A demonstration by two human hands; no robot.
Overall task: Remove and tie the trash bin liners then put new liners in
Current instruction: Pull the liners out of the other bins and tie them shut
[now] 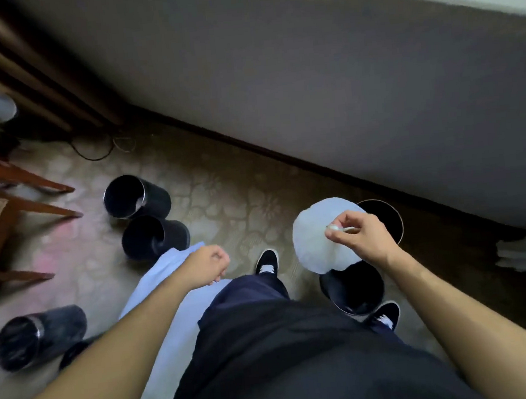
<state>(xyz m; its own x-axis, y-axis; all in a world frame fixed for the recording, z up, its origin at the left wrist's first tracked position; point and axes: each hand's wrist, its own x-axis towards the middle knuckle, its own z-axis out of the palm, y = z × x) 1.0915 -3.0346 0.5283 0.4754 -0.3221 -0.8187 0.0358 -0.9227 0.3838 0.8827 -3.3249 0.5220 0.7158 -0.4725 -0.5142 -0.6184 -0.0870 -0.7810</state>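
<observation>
Tying seems in hand: a puffed liner (310, 243) is pinched by the right hand (359, 238), a flat liner (163, 273) gripped by the left hand (208, 263); knotting likely needs both.

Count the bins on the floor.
5. Two bins together mid-left; one on its side lower left; one behind the bag the right hand holds; one by the right shoe. More may be hidden.
</observation>
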